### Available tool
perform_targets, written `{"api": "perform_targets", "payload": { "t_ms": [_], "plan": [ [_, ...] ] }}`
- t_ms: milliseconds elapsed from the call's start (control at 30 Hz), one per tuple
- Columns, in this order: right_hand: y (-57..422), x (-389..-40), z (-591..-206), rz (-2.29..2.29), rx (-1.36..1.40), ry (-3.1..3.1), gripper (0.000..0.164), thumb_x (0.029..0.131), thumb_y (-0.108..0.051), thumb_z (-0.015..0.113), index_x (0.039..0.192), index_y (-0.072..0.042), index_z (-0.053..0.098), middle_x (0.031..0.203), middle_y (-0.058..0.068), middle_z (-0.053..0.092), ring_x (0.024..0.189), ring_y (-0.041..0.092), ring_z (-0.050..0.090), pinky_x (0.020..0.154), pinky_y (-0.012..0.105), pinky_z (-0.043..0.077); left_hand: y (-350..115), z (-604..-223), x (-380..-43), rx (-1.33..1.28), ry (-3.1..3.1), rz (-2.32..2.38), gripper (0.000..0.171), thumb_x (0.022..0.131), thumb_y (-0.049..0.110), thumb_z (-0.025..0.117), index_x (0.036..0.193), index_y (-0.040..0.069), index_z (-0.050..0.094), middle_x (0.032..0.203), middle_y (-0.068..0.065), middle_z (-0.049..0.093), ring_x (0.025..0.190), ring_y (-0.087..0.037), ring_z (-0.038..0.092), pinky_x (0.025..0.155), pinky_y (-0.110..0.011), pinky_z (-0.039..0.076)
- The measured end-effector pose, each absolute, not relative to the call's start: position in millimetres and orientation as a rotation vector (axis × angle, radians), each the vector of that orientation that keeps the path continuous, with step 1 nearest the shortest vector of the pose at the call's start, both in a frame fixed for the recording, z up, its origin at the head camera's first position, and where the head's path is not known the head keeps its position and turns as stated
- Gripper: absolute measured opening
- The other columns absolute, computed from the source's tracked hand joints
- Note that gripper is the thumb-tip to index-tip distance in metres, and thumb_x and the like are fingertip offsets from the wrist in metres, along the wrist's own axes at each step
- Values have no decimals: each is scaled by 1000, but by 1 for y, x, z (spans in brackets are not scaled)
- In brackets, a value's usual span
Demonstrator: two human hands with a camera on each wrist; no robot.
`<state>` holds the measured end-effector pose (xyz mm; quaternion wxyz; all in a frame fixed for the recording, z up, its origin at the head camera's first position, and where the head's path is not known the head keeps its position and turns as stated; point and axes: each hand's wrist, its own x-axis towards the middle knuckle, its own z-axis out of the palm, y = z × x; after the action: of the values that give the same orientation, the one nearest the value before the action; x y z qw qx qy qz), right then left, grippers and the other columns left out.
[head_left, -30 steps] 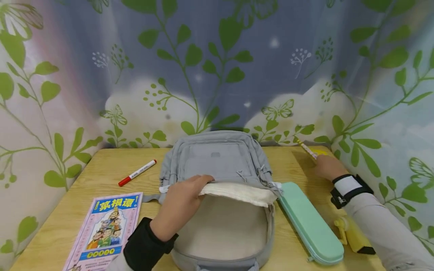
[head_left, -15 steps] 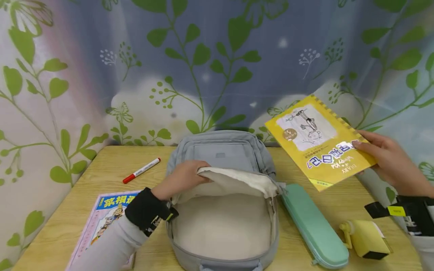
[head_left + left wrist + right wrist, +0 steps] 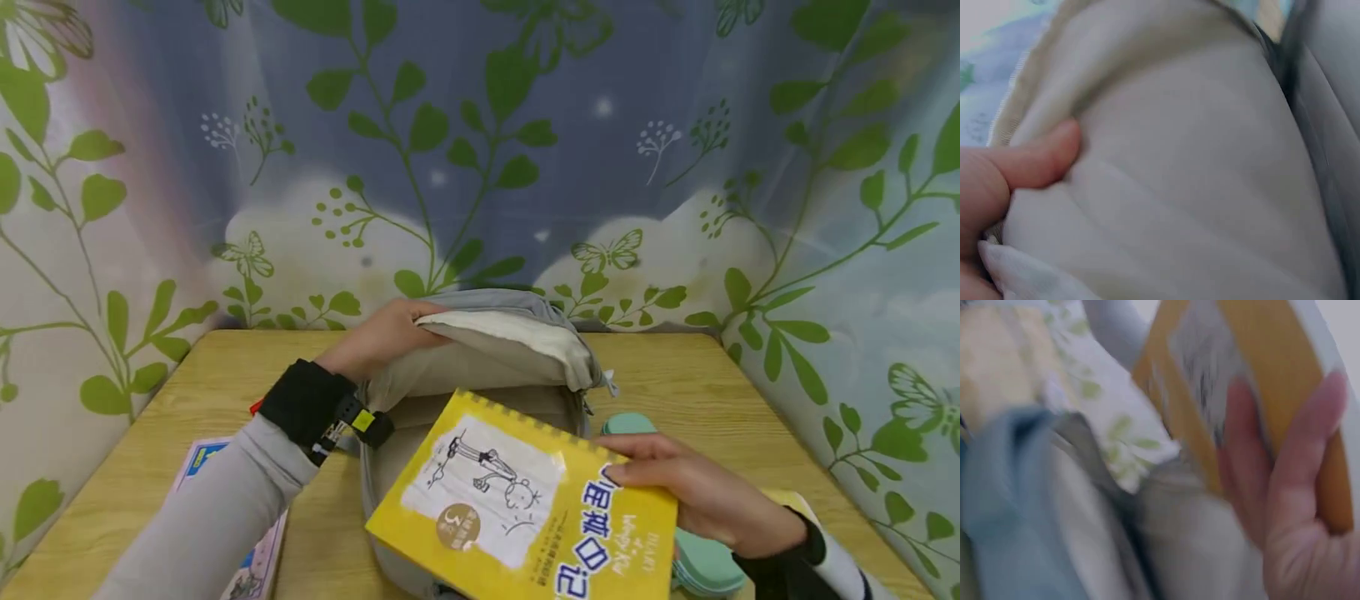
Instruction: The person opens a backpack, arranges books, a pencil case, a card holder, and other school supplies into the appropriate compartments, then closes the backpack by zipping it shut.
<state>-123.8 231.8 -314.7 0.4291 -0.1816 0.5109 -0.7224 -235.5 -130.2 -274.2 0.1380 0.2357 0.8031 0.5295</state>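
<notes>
A grey backpack (image 3: pixel 487 300) lies unzipped on the table with its cream lining showing. My left hand (image 3: pixel 386 333) grips the edge of its raised flap (image 3: pixel 487 358); in the left wrist view the thumb (image 3: pixel 1047 156) presses on the flap's lining (image 3: pixel 1191 162). My right hand (image 3: pixel 675 483) holds a yellow paperback book (image 3: pixel 517 508) by one edge, thumb on the cover. The book is tilted over the backpack's opening and hides much of it. In the blurred right wrist view, the fingers of my right hand (image 3: pixel 1291 506) wrap the book (image 3: pixel 1291 344).
A mint green pencil case (image 3: pixel 708 558) lies right of the backpack, partly behind my right hand. A yellow device (image 3: pixel 793 503) peeks out beyond that wrist. On the left, my sleeve covers much of a pink book (image 3: pixel 258 554) and a red marker (image 3: pixel 257 407). A patterned curtain (image 3: pixel 465 167) hangs behind.
My right hand has picked up the yellow book from the far right and brought it left and down over the backpack. My left hand has lifted the flap higher and farther back.
</notes>
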Motion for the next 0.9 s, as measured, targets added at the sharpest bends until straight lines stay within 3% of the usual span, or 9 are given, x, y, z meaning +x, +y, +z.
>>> {"api": "perform_targets", "payload": {
  "t_ms": [133,233,333,500,567,733,900],
  "plan": [
    [210,-125,-330,-1804,-227,1473,73,109,-17,46,159,9,-1,123,14,68,96,16,73,75,24,58,-125,-267,-225,638,2330,1596,48,103,6,60,149,2,49,156,-19,42,144,-36,39,113,-45,38],
    [197,-132,-335,-1864,-84,1555,71,111,-19,41,159,8,-5,120,13,65,85,11,70,62,20,52,-118,-262,-215,653,2403,1616,43,103,6,59,146,3,55,155,-17,45,143,-35,41,113,-45,38],
    [179,-143,-337,-1987,45,1518,64,112,-15,35,159,4,-3,129,20,52,92,14,64,69,20,54,-111,-259,-204,673,2471,1592,40,103,5,59,142,3,59,150,-17,51,139,-34,47,110,-43,42],
    [138,-164,-343,-2196,205,1382,48,109,-4,32,154,-4,15,145,26,29,121,30,50,78,26,57,-101,-258,-191,768,2516,1531,35,102,7,61,137,7,65,141,-12,60,133,-29,53,105,-39,47],
    [121,-173,-350,-2243,245,1346,44,108,0,32,150,-3,21,147,25,29,131,36,41,80,30,57,-99,-259,-188,823,2498,1533,32,102,8,62,133,8,68,136,-9,64,129,-26,56,102,-39,48],
    [87,-198,-377,-2265,140,1401,39,108,1,33,146,-4,32,144,20,38,131,34,46,85,35,58,-96,-264,-183,900,2446,1554,29,100,6,64,128,7,71,127,-7,69,121,-24,61,98,-37,51],
    [71,-224,-390,-2288,19,1575,36,107,0,46,142,-9,46,142,15,45,136,39,45,95,51,54,-96,-268,-182,867,2482,1515,30,99,5,65,128,8,72,126,-7,70,123,-24,61,100,-36,50]
  ]
}}
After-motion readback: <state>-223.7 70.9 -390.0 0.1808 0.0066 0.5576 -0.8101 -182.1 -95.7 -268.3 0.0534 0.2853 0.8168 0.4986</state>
